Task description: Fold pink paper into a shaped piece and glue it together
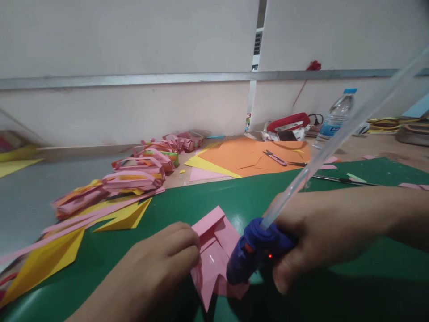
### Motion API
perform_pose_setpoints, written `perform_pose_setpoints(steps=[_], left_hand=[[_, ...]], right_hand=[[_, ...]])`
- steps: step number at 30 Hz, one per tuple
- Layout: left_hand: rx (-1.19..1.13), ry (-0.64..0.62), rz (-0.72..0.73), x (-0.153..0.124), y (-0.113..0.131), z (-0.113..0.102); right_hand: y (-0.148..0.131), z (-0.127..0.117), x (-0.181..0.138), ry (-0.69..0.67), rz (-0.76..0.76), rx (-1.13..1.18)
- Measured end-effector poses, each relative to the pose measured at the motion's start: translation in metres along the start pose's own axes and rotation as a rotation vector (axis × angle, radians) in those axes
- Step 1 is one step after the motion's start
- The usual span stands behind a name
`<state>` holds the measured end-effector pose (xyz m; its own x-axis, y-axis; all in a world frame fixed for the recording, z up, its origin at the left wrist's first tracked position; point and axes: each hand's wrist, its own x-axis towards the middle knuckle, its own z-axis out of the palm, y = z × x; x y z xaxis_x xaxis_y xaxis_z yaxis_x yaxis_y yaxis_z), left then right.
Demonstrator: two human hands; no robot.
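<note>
My right hand [315, 232] is wrapped round a blue hot glue gun [254, 252] with a long clear glue stick [338, 141] sticking up out of its back. The gun's nozzle points down at a folded pink paper piece [216, 250] lying on the green cutting mat [201, 197]. A small red light glows on the gun. My left hand [161, 264] has its fingers curled and pressed on the left edge of the pink paper, holding it down.
Yellow and pink paper scraps [117, 217] lie at the mat's left. Folded pink and orange paper pieces [134, 179] are piled behind. Orange sheets [248, 156] with a small knife [275, 158], a water bottle [335, 116] and a red tool [288, 123] stand at the back.
</note>
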<state>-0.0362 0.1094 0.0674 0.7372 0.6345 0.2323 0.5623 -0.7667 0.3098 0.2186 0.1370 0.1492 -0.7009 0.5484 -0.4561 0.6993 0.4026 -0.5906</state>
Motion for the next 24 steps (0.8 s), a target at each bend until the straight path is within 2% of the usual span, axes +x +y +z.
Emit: perform_pose_setpoints(steps=[2,4,8,12,15,20,24], left_hand=[[0.016,-0.072,-0.063,-0.001,0.001,0.001],[0.031,-0.152,-0.11,-0.001,0.002,0.002],[0.022,-0.219,-0.098,0.003,0.005,0.002],[0.01,-0.167,-0.148,0.007,0.005,0.003],[0.001,-0.179,-0.185,0.008,0.005,0.002],[-0.013,-0.194,-0.2,0.007,0.005,0.0],[-0.042,-0.199,-0.206,0.007,0.007,-0.002]], right_hand=[[0.004,0.0,-0.006,0.044,0.013,0.031],[0.011,0.003,-0.016,0.153,0.038,0.043],[0.023,0.017,-0.033,0.231,0.147,0.016],[0.021,0.034,-0.033,0.21,0.118,0.035],[0.015,0.043,-0.024,0.207,0.111,0.059],[0.01,0.044,-0.01,0.145,-0.047,0.143],[0.011,0.044,-0.002,0.12,-0.007,0.147]])
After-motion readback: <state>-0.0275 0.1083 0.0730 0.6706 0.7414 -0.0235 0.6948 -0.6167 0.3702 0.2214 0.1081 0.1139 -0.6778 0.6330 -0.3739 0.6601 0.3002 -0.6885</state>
